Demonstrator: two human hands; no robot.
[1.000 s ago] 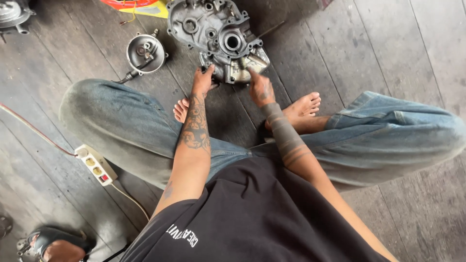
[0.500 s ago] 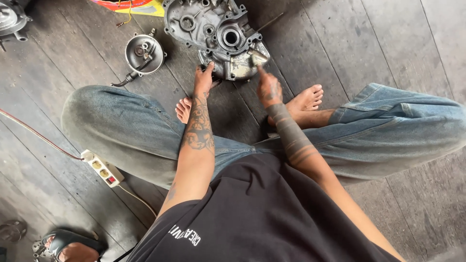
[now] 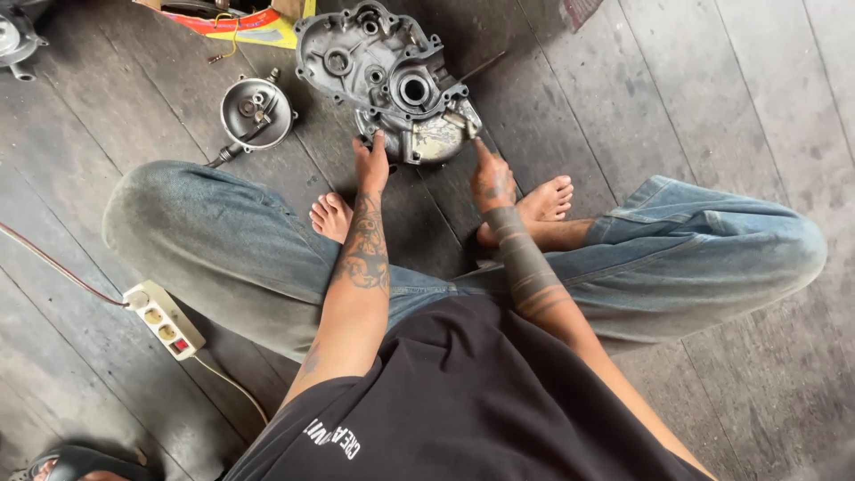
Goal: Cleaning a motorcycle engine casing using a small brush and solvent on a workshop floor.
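At the top left corner of the frame a grey metal part (image 3: 16, 37) is cut off by the edge, as is the yellow and red sheet (image 3: 233, 23) along the top. At the bottom left, a dark sandal (image 3: 76, 463) runs out of frame. The left hand (image 3: 372, 166) covers part of the engine casing (image 3: 385, 78) at its lower rim; whether the fingers grip it cannot be told.

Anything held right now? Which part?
Both hands are on the near edge of the engine case, which lies on the floor: left hand at its lower rim, right hand at the lower right corner. Whether either truly grips cannot be told.
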